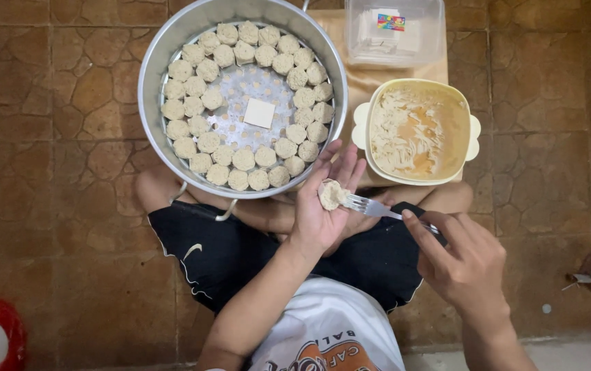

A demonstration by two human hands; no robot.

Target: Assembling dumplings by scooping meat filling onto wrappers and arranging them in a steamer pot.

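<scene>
A steamer pot [152, 75] of finished dumplings sat leftmost, close by for loading. The left hand [323, 206] cupped a half-filled dumpling [331, 195] in its palm, steadying it, while the right hand [464, 264] pinched a fork [378, 207] pressing filling in. Further right, the cream bowl [473, 130] held filling too smeared to identify.

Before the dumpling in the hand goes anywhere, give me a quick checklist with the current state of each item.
1. Dumpling seated in left hand: ok, it rests on the cupped fingers.
2. Fork gripped by right hand: ok, tines touch the dumpling.
3. Free space in steamer pan: ok, the perforated middle is open around a square wrapper.
4. Filling left in cream bowl: ok, some remains.
5. Dumpling top sealed: cannot tell.
6. Wrappers in clear container: cannot tell.
</scene>
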